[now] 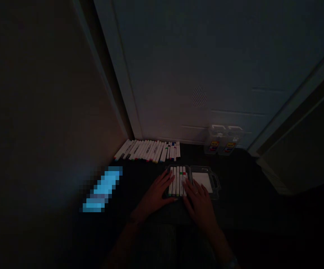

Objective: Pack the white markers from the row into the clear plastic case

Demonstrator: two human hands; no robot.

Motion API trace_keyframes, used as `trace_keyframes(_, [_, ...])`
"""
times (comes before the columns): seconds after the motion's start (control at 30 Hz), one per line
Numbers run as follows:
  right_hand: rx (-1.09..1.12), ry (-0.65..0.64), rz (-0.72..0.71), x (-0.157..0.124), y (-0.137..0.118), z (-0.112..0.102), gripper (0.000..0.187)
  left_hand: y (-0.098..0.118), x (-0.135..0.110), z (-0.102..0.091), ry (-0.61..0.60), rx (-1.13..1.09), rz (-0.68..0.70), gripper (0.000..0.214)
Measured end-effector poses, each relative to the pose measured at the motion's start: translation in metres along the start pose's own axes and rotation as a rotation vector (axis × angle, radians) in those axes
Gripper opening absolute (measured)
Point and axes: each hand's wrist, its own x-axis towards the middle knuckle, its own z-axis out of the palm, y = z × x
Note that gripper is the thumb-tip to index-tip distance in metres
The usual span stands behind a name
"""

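Note:
A clear plastic case (pixel 215 182) lies opened flat on the dark surface in front of me. Several white markers (pixel 178 181) sit side by side in its left half, a few with green or red bands. A white sheet (pixel 203 180) shows in the right half. My left hand (pixel 159 189) rests along the left edge of the marker row, fingers stretched out. From the right, my right hand (pixel 197 198) reaches over the middle of the case, fingers spread, its fingertips at the rightmost marker. Neither hand visibly grips anything. The dim light hides fine detail.
Behind the case, a long row of white markers (pixel 147 150) lies on the dark surface (pixel 139 175). Two clear containers with colored labels (pixel 220 144) stand against the pale panel at the back right. A glowing pixelated rectangle (pixel 102 190) is at the left, beside the wall.

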Motion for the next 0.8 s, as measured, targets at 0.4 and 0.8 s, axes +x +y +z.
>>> trace_keyframes(0.4, [0.026,-0.001,0.015,0.0015,0.0005,-0.003,0.042,0.0024,-0.0007,-0.0012,-0.012,-0.157,-0.011,0.067])
trace_keyframes(0.8, [-0.024,-0.065,-0.145,0.0055,-0.0029,-0.0006,0.06,0.0002,-0.0024,0.0023,0.023,-0.128,0.01,0.062])
